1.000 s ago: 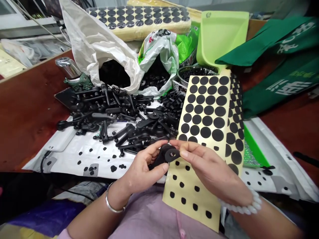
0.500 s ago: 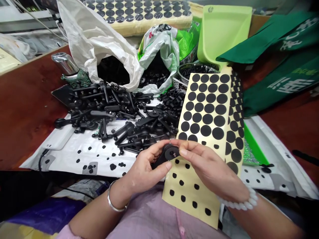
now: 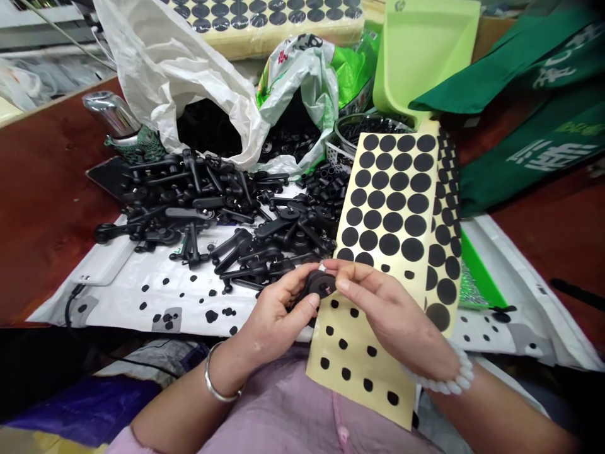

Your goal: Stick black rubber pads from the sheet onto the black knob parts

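A black plastic part with a round disc end (image 3: 319,285) is held up between both hands, close to my body. My left hand (image 3: 270,321) is closed round its body, thumb on the near side, hiding most of its length. At the disc's right edge, my right hand (image 3: 382,309) pinches with thumb and fingertips; a small shiny bit shows at the top edge there. Beneath the right hand lies a cream backing sheet (image 3: 331,376) with round black stickers on its upper part and small black pieces lower down.
Black lever-like parts (image 3: 193,211) are heaped on the white-covered table (image 3: 113,299). Behind them stand an open white bag (image 3: 155,69) and a green-and-white bag (image 3: 326,75). A light green dustpan (image 3: 425,57), green cloth bag (image 3: 529,139) and bright green tray (image 3: 484,277) are on the right.
The view has shifted slightly. Both hands keep hold of the black part, which is turned a little, with less of its body showing past the left fingers.
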`<state>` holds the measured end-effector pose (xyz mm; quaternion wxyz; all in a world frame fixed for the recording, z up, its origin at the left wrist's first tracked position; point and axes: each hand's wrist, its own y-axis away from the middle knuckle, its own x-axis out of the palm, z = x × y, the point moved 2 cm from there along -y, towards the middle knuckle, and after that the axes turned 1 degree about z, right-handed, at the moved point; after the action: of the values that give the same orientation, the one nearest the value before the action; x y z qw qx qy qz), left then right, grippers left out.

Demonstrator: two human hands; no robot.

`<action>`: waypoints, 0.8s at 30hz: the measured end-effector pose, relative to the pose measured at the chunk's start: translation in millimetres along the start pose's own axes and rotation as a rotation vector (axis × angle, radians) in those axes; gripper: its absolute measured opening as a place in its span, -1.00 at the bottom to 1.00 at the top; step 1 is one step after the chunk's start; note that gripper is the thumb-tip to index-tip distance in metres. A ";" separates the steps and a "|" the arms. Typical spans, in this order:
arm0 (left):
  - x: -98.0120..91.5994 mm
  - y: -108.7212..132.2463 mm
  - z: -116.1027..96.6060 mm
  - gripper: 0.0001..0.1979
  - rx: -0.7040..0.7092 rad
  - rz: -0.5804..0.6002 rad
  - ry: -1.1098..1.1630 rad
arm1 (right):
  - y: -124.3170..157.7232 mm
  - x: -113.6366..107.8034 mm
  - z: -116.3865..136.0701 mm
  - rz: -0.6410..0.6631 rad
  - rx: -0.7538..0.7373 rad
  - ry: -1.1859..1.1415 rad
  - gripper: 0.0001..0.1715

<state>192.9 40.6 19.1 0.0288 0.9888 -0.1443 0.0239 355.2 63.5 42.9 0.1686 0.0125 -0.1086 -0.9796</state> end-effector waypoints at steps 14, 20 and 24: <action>2.2 -1.0 3.3 -0.59 -0.064 -0.059 0.042 | -3.2 6.1 -4.4 -0.138 -0.195 0.193 -0.79; 4.7 -1.8 5.6 -0.59 -0.067 -0.074 0.070 | -0.9 4.0 -6.1 -0.270 -0.397 0.502 -0.90; 7.0 -1.6 6.4 -0.63 -0.035 -0.043 0.093 | -4.8 4.6 -9.3 -0.136 -0.217 0.206 -0.76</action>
<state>200.4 39.7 13.1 0.0531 0.9889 -0.1221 0.0665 349.9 64.4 32.9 0.1126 0.1018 0.0169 -0.9883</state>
